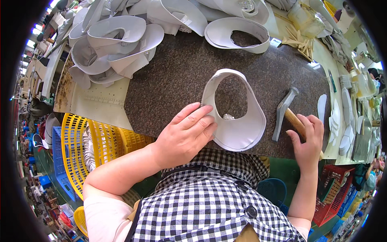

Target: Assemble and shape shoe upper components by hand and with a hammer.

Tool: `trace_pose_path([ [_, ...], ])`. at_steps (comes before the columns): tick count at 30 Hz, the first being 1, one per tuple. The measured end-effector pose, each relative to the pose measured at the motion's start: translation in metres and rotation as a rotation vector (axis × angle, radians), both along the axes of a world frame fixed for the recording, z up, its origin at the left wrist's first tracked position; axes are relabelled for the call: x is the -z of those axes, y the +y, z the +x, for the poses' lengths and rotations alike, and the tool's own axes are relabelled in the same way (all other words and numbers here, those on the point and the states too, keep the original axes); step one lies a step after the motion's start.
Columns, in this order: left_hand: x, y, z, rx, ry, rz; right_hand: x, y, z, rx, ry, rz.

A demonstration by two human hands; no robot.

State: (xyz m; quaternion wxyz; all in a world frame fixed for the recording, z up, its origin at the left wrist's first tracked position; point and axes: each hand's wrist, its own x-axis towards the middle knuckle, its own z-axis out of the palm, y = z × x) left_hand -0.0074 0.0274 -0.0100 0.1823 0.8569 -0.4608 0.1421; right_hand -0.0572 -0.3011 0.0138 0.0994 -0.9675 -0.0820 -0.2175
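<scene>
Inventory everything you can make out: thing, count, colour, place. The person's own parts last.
Slab: one, speckled dark brown, on the table
Table: one, pale, beneath the slab
Ring-shaped piece: one, white, slab's near middle
Hammer: one, grey head, wooden handle, slab's right
Second ring-shaped piece: one, white, slab's far side
Piled pieces: many, white, far left and beyond
Strips: many, tan, far right
Flat pieces: several, white, right of the slab
Baskets: at least two, yellow, lower left
Left crate: one, blue, beside the baskets
Right crate: one, red, lower right
Garment: one, black-and-white checked, on the person
Left hand: one, bare, touching the ring-shaped piece
Right hand: one, bare, at the hammer's handle
</scene>
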Motion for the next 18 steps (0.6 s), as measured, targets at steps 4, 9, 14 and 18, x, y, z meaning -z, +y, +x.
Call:
trace_pose_path([
  [4, -0.001, 0.001, 0.006, 0.033, -0.019, 0.004, -0.005, 0.066, -0.003, -0.528, -0.113, 0.069],
  [9, 0.006, 0.009, 0.019, 0.005, 0.183, -0.120, 0.020, 0.130, 0.012, -0.525, 0.164, 0.130],
  [14, 0.008, 0.018, 0.023, 0.026, 0.260, -0.172, 0.027, 0.137, 0.011, -0.453, 0.149, 0.015],
  [18, 0.009, 0.022, 0.025, 0.026, 0.239, -0.135, 0.029, 0.125, -0.002, -0.546, 0.140, -0.013],
])
